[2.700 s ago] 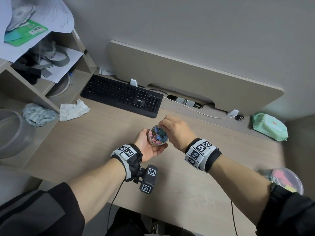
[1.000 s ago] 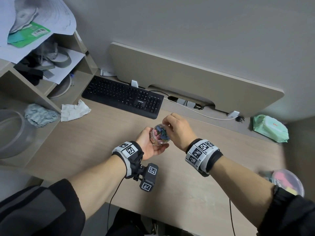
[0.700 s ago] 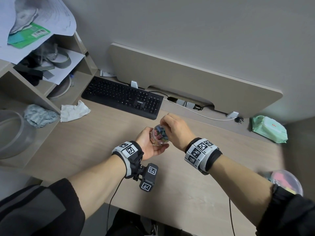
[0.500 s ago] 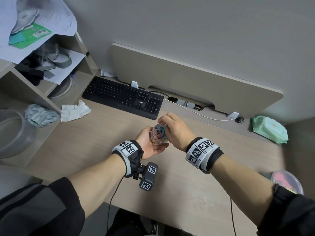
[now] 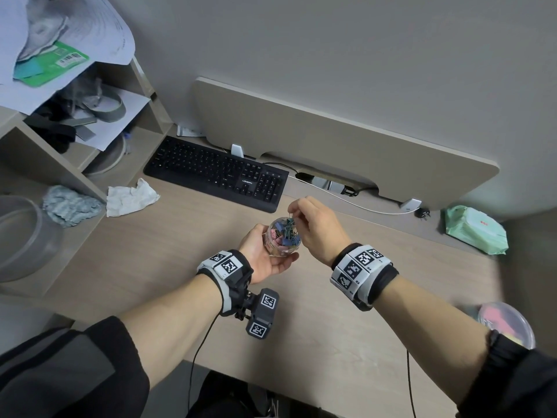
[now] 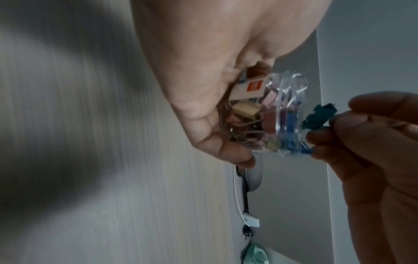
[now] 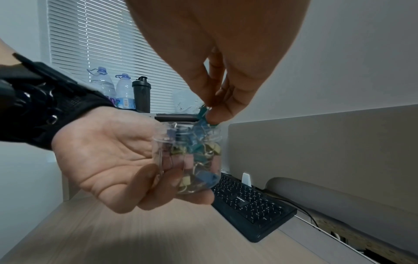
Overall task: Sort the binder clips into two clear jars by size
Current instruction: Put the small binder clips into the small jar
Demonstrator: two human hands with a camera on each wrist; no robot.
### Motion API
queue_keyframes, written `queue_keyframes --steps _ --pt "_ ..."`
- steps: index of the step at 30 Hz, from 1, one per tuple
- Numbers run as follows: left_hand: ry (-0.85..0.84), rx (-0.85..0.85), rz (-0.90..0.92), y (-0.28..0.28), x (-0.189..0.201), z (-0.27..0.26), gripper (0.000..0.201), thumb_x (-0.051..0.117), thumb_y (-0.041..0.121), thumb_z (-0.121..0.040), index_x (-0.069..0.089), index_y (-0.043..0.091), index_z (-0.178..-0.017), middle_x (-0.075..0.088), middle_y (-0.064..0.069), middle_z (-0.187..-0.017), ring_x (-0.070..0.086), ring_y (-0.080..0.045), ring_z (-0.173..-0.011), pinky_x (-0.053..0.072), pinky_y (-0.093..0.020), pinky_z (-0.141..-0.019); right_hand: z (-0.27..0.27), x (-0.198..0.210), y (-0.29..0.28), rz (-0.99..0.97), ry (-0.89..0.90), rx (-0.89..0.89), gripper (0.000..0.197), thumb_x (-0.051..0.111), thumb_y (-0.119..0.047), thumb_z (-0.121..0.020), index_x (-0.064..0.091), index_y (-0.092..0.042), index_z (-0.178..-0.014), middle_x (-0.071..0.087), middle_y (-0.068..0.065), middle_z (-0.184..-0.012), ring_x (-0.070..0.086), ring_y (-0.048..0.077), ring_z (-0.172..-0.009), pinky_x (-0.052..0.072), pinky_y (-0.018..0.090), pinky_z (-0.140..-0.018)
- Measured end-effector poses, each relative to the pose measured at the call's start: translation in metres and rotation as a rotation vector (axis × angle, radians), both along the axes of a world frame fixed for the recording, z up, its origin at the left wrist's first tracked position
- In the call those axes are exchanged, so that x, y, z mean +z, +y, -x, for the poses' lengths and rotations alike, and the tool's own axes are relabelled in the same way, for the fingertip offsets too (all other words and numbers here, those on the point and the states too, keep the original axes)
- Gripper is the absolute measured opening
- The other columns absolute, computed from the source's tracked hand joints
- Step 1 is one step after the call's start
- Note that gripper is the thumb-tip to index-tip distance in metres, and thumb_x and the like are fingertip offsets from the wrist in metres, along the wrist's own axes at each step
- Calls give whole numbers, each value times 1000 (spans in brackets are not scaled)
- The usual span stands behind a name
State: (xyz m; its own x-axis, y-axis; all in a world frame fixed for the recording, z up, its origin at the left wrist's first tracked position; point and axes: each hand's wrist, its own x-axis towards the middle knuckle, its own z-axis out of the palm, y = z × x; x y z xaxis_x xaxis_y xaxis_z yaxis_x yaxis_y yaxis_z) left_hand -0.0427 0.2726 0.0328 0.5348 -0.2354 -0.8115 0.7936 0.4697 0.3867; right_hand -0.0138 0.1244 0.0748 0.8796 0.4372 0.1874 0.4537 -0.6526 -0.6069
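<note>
Two hands are working over a wooden desk (image 5: 150, 251), which is carrying a black keyboard (image 5: 217, 173) at the back, a crumpled white tissue (image 5: 129, 197) off to the left and a green wipes pack (image 5: 474, 233) way over on the right. A second clear container (image 5: 509, 324) with pink stuff inside is sitting near the right forearm, pretty blurry.

The left hand (image 5: 262, 254) is cupping a small clear jar (image 7: 187, 160) off the desk, fingers curling round its lower half, mouth pointing up. It's packed with pink, yellow and blue binder clips (image 7: 196, 169).

The right hand (image 5: 316, 227) is hovering right at the jar's mouth, thumb and fingertips (image 7: 217, 112) pinching a teal binder clip (image 6: 319, 116) by its wire handle, just above the rim.
</note>
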Motion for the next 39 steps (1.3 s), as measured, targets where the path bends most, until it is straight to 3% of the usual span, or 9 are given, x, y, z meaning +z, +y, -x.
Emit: queue_keyframes --steps 7,12,16,19,21,23,28,31,39 --pt "-7 3 -14 -1 -1 -1 55 29 40 -101 68 3 -116 72 -18 -105 71 -30 -79 57 -28 -58 -1 4 5 -156 228 -230 15 62 -4 -89 67 -15 -98 67 -1 -84 61 13 -79 50 17 -70" --pt "-8 3 -11 -2 -1 -1 55 28 39 -101 67 4 -117 73 -17 -98 72 -29 -78 56 -28 -56 1 3 12 -186 240 -268 14 58 -2 -90 65 -12 -98 64 -3 -83 59 12 -78 46 13 -68" --pt "-11 11 -19 -2 -2 -1 55 28 41 -102 66 4 -117 74 -18 -94 72 -29 -75 56 -31 -62 4 1 15 -84 99 -175 16 52 1 -90 63 -7 -100 61 5 -91 57 21 -82 48 29 -71" --pt "-16 11 -22 0 -2 -2 54 27 41 -104 67 5 -111 75 -17 -84 72 -29 -71 55 -33 -65 8 0 13 122 5 -47 15 53 1 -88 62 -5 -100 60 11 -94 53 27 -84 46 34 -69" --pt "-10 14 -21 2 -2 -3 55 26 41 -104 67 6 -110 75 -16 -83 72 -29 -73 55 -31 -63 8 -1 11 186 2 -59 23 54 0 -87 59 -6 -109 63 11 -93 50 27 -88 46 38 -73" --pt "1 22 -20 3 -3 -3 56 25 41 -103 68 6 -111 75 -16 -86 72 -29 -76 55 -30 -61 7 0 12 191 75 -110 30 53 -4 -89 53 -9 -119 64 10 -95 49 25 -94 44 35 -75" --pt "-9 37 -27 0 -4 -3 55 27 41 -103 67 4 -111 75 -16 -82 73 -27 -65 55 -33 -65 6 3 17 262 78 -117 16 54 -13 -92 61 -9 -106 66 8 -102 51 25 -96 44 33 -77" --pt "-24 39 -30 -1 -4 -4 53 27 40 -103 67 5 -109 75 -15 -81 73 -26 -67 54 -33 -69 5 4 15 222 67 -153 15 57 -16 -91 63 -9 -103 67 10 -98 52 26 -94 44 34 -76" --pt "-41 57 -12 -6 -2 -4 55 26 40 -102 68 5 -112 73 -17 -94 71 -26 -71 54 -32 -64 3 7 9 218 57 -188 17 62 -25 -90 65 -8 -91 64 8 -88 56 26 -82 45 34 -67"
